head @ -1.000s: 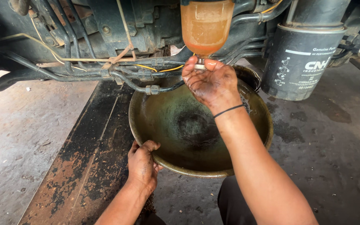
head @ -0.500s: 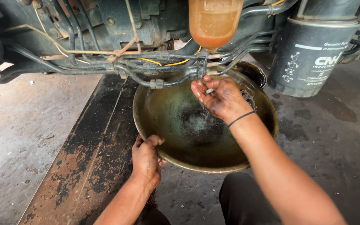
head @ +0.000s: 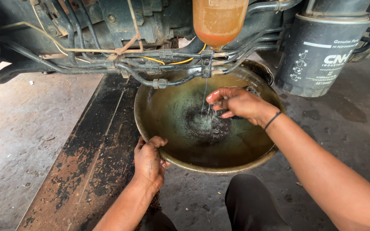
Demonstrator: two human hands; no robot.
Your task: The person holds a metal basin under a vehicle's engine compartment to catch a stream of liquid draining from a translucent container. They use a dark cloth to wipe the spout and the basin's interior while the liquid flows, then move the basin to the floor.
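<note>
My left hand grips the near rim of the wide metal pan, fingers curled over its edge, while my right hand hangs over the middle of the pan with its fingers pressed loosely together in a thin stream falling from the amber bowl above. The bowl looks mostly full and only a shallow pool lies in the pan, so I judge the draining barely begun. Whether my right fingers pinch something dark I cannot tell, and the drain fitting is hidden behind the hoses.

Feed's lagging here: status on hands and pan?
Left hand grips drain pan rim. Right hand over pan, under thin stream from amber bowl. Nothing blocking.
</note>
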